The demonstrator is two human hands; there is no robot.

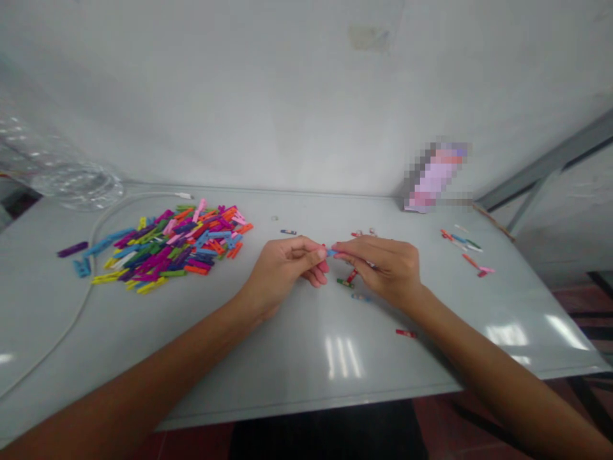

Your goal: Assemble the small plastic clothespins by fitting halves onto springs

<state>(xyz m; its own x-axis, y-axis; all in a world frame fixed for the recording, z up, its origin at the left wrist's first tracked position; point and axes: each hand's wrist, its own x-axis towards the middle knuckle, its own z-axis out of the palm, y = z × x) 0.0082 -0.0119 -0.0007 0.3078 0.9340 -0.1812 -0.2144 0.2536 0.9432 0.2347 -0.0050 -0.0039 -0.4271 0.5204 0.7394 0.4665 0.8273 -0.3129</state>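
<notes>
My left hand [292, 265] and my right hand [383, 262] meet over the middle of the table. Between their fingertips is a small blue piece [331, 253], pinched from both sides; its exact shape is too small to tell. Under and beside my right hand lie several small pieces, among them a green one [345, 283], a light blue one [361, 298] and a red one [406, 333]. Beyond my left hand lies a dark blue one [288, 232].
A heap of coloured clothespins [167, 246] lies on the table [268, 383] at the left, with a white cable [81, 306] beside it and clear plastic [76, 182] behind. Loose pieces [472, 260] lie right; a blurred pink package [433, 179] leans on the wall.
</notes>
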